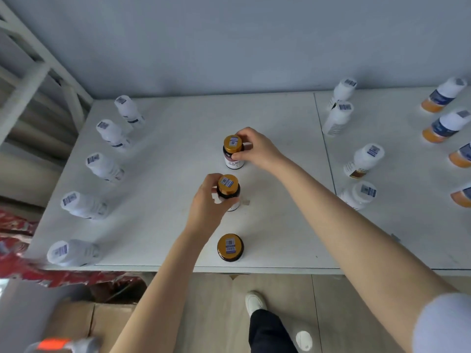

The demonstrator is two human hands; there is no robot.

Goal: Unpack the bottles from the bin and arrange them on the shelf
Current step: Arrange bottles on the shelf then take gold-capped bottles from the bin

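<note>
The white shelf (178, 118) is carrying upright bottles sorted by kind into columns running near to far: white ones (108, 132) at left, more at right. Both hands are extending a middle column of gold-capped bottles, presumably for even spacing. The right hand (257, 149) is closing around the far bottle (233, 151), the left hand (211, 202) gripping the middle bottle (227, 191); a third (230, 247) is standing free nearest.

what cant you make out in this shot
- Head view: label text on the far gold-capped bottle is too small, partly behind the right hand.
- Middle gold-capped bottle: body mostly hidden by the left hand.
- Orange-based bottles: cut by the right edge.
- Bin: not identifiable; lower-left corner blurred.
</note>
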